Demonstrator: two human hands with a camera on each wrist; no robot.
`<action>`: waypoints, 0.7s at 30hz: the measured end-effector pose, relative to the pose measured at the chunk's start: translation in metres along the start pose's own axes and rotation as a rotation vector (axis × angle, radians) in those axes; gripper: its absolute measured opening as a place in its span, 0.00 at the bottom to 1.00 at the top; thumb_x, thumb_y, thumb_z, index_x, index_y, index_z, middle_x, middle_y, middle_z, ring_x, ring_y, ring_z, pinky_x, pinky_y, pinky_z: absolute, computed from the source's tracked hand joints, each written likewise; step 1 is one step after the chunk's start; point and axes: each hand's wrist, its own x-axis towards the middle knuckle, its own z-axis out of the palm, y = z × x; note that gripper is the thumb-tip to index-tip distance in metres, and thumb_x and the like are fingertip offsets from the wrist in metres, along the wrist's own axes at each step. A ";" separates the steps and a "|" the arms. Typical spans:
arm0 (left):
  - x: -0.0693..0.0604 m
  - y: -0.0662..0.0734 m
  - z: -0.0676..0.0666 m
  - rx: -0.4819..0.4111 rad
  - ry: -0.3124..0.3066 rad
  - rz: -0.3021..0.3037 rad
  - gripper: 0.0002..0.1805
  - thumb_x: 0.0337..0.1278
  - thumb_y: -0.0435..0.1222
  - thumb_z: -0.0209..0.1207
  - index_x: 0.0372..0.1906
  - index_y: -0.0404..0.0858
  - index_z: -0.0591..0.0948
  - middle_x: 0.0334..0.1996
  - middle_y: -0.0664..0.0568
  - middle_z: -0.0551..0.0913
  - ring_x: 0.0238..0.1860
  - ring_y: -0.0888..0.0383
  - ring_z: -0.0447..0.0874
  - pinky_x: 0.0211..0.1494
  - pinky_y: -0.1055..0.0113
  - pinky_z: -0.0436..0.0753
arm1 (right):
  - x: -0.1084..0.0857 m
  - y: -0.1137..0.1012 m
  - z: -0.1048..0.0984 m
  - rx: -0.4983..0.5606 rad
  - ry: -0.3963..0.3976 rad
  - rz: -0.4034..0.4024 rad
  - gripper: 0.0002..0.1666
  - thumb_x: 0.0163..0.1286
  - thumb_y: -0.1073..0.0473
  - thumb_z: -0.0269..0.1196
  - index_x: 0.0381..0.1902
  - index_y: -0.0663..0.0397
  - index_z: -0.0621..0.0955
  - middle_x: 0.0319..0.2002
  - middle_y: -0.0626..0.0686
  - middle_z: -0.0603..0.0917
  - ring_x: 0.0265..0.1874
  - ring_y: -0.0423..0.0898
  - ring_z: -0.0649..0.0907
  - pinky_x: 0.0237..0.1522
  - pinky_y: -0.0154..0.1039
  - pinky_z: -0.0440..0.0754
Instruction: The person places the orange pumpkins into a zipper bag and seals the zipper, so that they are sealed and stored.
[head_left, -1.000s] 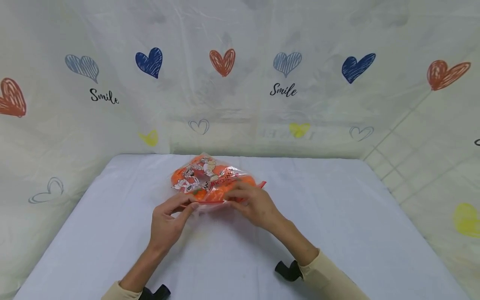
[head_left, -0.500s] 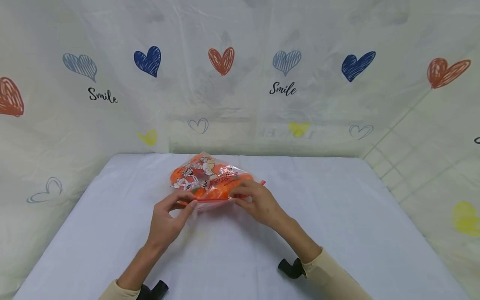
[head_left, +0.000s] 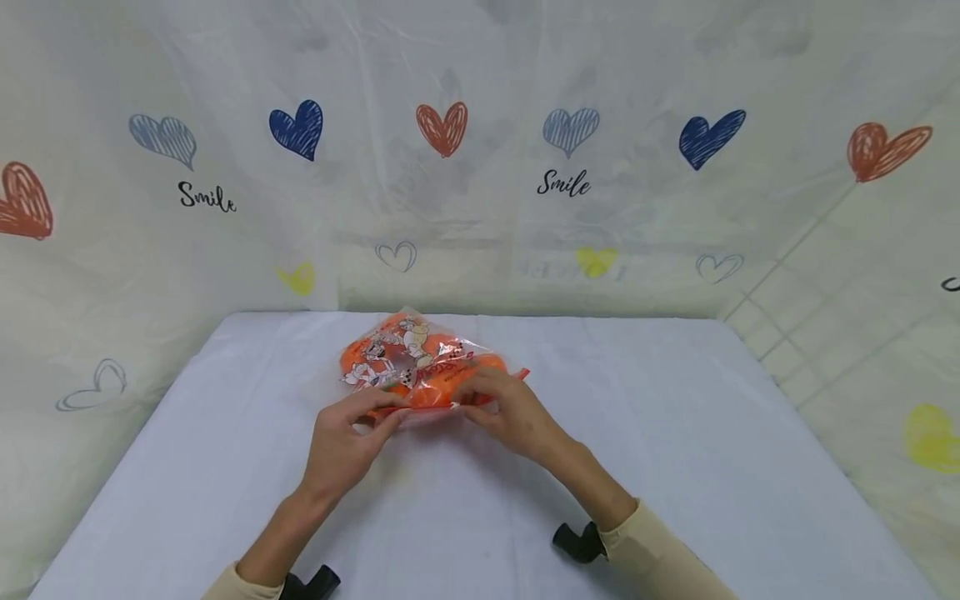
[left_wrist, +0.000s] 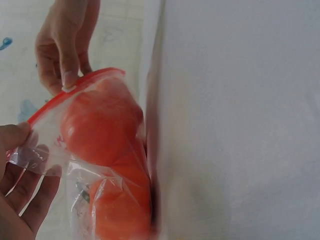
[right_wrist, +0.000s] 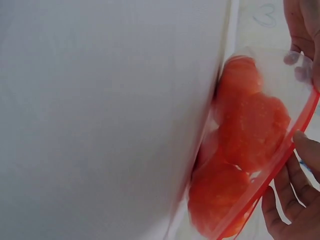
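A clear zip bag with a cartoon print lies on the white cloth, its red zip strip towards the person. Several round orange things, perhaps fruit, fill it. My left hand pinches the zip edge between thumb and fingers, left of the middle. Further right along the strip, my right hand pinches it at a small white slider. A short gap separates the two hands. The fingers partly cover the zip, so how far it is closed cannot be told.
White cloth covers the table. A pale sheet printed with hearts and "Smile" hangs behind its far edge. Black curved pieces stick out by both beige sleeves.
My left hand has slid a little to the right along the zip edge, nearer the right hand. The right hand shifted slightly right, then back left. The bag stays roughly in place.
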 end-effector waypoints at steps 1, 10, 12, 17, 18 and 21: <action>0.000 0.000 0.000 -0.003 0.004 0.002 0.10 0.57 0.34 0.74 0.44 0.45 0.91 0.39 0.60 0.92 0.35 0.65 0.81 0.38 0.75 0.83 | 0.000 0.000 0.001 -0.002 -0.002 -0.003 0.13 0.64 0.66 0.74 0.45 0.48 0.89 0.42 0.46 0.89 0.47 0.46 0.85 0.53 0.44 0.88; -0.001 0.000 -0.003 -0.068 -0.022 0.046 0.09 0.58 0.31 0.73 0.42 0.46 0.91 0.39 0.60 0.91 0.34 0.65 0.82 0.37 0.75 0.84 | -0.003 -0.001 0.000 -0.053 -0.012 -0.026 0.13 0.65 0.63 0.74 0.46 0.46 0.89 0.45 0.44 0.90 0.61 0.50 0.84 0.61 0.47 0.86; -0.001 0.001 -0.003 -0.075 -0.027 0.052 0.09 0.58 0.31 0.72 0.42 0.46 0.91 0.39 0.60 0.92 0.35 0.64 0.83 0.37 0.75 0.85 | -0.004 0.000 -0.001 -0.070 -0.005 -0.028 0.13 0.65 0.63 0.74 0.47 0.45 0.89 0.46 0.44 0.90 0.66 0.51 0.82 0.64 0.50 0.84; -0.003 0.001 -0.003 -0.060 -0.030 0.061 0.09 0.58 0.32 0.73 0.43 0.46 0.91 0.39 0.59 0.92 0.38 0.64 0.86 0.37 0.74 0.86 | -0.005 0.003 -0.002 -0.098 0.022 -0.037 0.13 0.65 0.61 0.74 0.48 0.44 0.90 0.46 0.44 0.89 0.54 0.45 0.84 0.55 0.43 0.87; -0.003 0.001 -0.004 -0.057 -0.029 0.063 0.09 0.58 0.31 0.73 0.43 0.45 0.91 0.39 0.59 0.92 0.40 0.64 0.87 0.37 0.74 0.86 | -0.005 0.004 -0.002 -0.101 0.028 -0.037 0.13 0.65 0.61 0.74 0.48 0.43 0.90 0.47 0.44 0.89 0.51 0.44 0.84 0.53 0.42 0.87; -0.004 0.000 -0.004 -0.054 -0.026 0.068 0.09 0.57 0.31 0.73 0.42 0.44 0.91 0.39 0.59 0.92 0.45 0.62 0.89 0.38 0.75 0.86 | -0.005 0.008 -0.003 -0.107 0.039 -0.033 0.12 0.65 0.60 0.74 0.46 0.43 0.90 0.47 0.44 0.87 0.49 0.42 0.83 0.52 0.40 0.86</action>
